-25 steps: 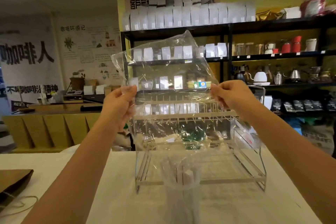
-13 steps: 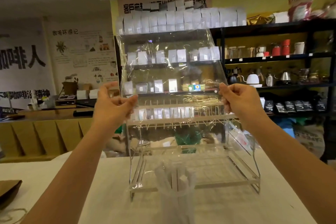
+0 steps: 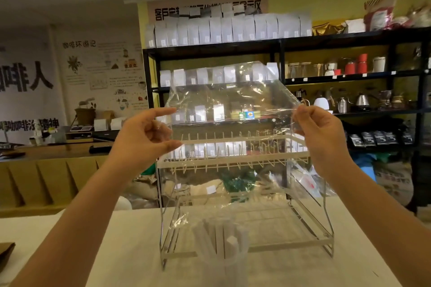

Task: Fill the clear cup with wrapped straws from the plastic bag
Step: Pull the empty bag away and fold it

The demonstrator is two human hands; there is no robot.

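I hold a clear, empty-looking plastic bag [image 3: 233,105] stretched at chest height between both hands. My left hand [image 3: 144,140] is at its left edge, index finger and thumb spread, with the film lying across the curled fingers. The right edge is pinched in my right hand [image 3: 319,133]. The bag's lower end hangs down to the table. Behind that film the clear cup [image 3: 221,251] stands on the white table [image 3: 70,240], packed with several white wrapped straws [image 3: 218,235] standing upright.
A two-tier metal wire rack [image 3: 233,162] stands on the table directly behind the cup and bag. A brown flat object [image 3: 5,251] lies at the table's left edge. Black shelves with pouches, kettles and jars [image 3: 349,100] fill the back wall.
The bag's upper flap has sagged lower and forward. My left hand has loosened from a closed pinch to spread fingers at the left edge. My right hand keeps its grip.
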